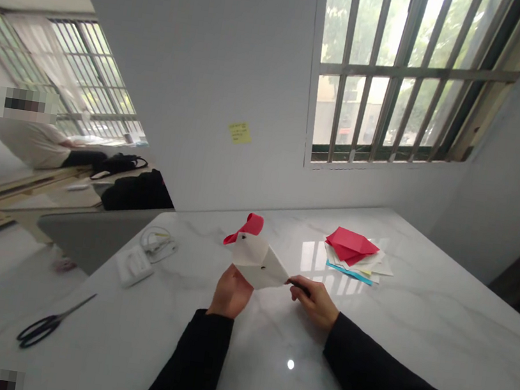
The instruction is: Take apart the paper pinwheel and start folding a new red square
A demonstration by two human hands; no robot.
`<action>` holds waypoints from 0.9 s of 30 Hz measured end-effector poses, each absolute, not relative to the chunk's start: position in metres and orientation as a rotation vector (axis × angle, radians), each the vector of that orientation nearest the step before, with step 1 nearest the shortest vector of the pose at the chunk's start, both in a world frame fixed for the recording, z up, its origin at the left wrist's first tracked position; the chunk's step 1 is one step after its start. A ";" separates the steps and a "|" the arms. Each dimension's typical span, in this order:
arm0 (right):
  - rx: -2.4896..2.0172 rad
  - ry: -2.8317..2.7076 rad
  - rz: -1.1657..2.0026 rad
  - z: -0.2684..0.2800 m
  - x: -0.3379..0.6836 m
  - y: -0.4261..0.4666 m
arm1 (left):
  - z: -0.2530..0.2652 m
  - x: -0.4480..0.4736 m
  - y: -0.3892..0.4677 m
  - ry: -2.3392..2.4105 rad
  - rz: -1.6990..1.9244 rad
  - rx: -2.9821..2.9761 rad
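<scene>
A folded paper chicken (258,260), white in the body with a red comb at its top, was held above the marble table (438,336), between the two hands. The left hand (231,292) grasped the figure from below, its fingers closed on the lower left edge. The right hand (315,301) was closed around a dark pen (298,284), whose tip met the figure's right corner. Both forearms wore black sleeves. Beyond the right hand lay a stack of coloured paper sheets (355,255), red on top, with white and blue edges showing beneath. Beyond and left of the left hand lay a white charger with a coiled cable (145,255). Well to the left of that hand, near the table edge, lay black-handled scissors (51,322). On the wall beyond the hands hung a yellow sticky note (239,133).
</scene>
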State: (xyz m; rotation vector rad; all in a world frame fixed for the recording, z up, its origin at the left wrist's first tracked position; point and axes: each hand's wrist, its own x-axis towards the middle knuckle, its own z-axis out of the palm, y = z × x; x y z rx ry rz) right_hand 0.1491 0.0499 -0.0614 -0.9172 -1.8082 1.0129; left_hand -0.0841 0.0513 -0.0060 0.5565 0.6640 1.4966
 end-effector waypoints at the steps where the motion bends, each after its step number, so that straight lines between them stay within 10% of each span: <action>1: -0.916 -1.823 1.024 -0.062 0.150 0.050 | -0.005 -0.089 0.051 0.591 1.493 0.514; 27: -0.947 -1.955 1.124 -0.051 0.171 0.058 | 0.019 -0.116 0.044 0.641 1.233 0.505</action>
